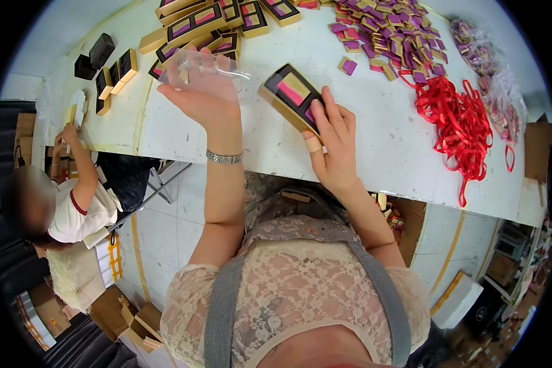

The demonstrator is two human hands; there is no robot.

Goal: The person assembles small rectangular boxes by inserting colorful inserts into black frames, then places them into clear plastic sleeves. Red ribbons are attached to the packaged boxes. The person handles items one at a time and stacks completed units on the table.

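My left hand (211,110) is raised over the table's near left part, palm up. It holds a clear plastic cover (211,72), and the fingers show blurrily through it. To its right, my right hand (336,144) grips the near right end of a gold box (281,101), thumb along the near side and fingers over the top. A black insert in this tilted box carries a pink piece in one compartment and a purple one in another, partly hidden by my fingers. The plastic and the box are apart.
Similar filled boxes (193,27) are piled beyond my left hand. Smaller boxes (126,64) and black inserts (102,51) stand at far left. Wrapped purple-and-gold squares (386,37) lie far right, beside red ribbon (451,122) and bagged pieces (487,67). A co-worker (83,208) sits left.
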